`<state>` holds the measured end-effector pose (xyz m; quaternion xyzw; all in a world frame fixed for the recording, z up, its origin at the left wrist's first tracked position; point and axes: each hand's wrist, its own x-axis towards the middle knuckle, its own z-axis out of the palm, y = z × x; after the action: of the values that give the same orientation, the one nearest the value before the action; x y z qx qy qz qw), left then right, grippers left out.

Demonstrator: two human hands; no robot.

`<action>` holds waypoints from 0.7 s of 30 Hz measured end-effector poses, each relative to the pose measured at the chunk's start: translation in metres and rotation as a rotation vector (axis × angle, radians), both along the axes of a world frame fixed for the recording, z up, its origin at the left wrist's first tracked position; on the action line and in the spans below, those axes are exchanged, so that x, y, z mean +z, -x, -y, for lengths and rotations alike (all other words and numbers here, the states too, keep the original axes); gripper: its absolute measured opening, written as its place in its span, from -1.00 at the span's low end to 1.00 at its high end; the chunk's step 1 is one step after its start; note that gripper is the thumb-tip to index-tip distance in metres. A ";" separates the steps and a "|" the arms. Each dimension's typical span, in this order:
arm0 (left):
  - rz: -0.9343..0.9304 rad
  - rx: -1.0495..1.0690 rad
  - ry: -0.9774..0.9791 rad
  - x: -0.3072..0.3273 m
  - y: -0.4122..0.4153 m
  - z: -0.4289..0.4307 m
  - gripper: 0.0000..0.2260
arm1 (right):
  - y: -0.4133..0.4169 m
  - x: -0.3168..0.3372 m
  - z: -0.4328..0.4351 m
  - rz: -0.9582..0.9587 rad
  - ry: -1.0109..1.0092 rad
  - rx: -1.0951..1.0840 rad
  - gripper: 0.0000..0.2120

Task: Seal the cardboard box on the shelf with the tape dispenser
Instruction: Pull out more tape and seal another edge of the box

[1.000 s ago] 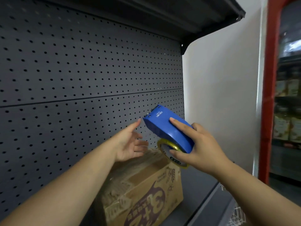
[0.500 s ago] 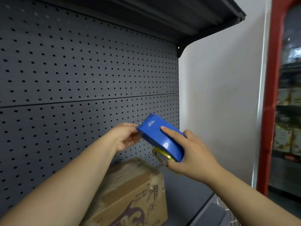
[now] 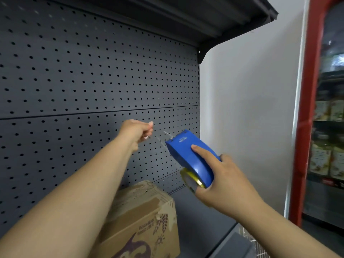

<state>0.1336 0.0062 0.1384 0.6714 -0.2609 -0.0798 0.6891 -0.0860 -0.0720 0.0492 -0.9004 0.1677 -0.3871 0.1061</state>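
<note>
My right hand (image 3: 221,181) grips a blue tape dispenser (image 3: 189,157) with a yellow-cored roll, held in the air above the shelf. My left hand (image 3: 137,130) is up and to the left of the dispenser's mouth, fingers pinched on the end of a clear tape strip (image 3: 161,136) that stretches from the dispenser to the hand. Below both hands a brown cardboard box (image 3: 145,216) with purple print stands on the dark shelf (image 3: 201,220); its flaps lie shut, and my left forearm hides its left part.
A grey pegboard back panel (image 3: 83,81) rises behind the box. An upper shelf (image 3: 214,17) overhangs the space. A white wall (image 3: 247,108) is to the right, then a red-framed cabinet (image 3: 307,108) with stocked goods. A white wire basket (image 3: 256,246) shows at the bottom right.
My left hand took the tape end at the dispenser's mouth and pulled it up and left, drawing out a strip. The dispenser shifted right and slightly down.
</note>
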 end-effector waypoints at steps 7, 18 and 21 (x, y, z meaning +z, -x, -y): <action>0.050 0.073 -0.063 -0.010 -0.025 -0.010 -0.92 | 0.003 -0.008 -0.014 -0.021 0.013 -0.010 -0.26; 0.141 0.026 -0.553 -0.079 -0.061 0.001 -0.76 | -0.002 -0.010 -0.031 -0.373 -0.079 -0.035 -0.24; 0.162 0.031 -0.730 -0.093 -0.069 0.007 -0.75 | -0.009 -0.011 -0.035 -0.441 -0.094 -0.037 -0.26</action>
<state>0.2021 -0.0012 0.0450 0.8809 -0.2585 -0.1036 0.3827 -0.0774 -0.0372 0.0386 -0.9541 0.2213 -0.1744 0.1014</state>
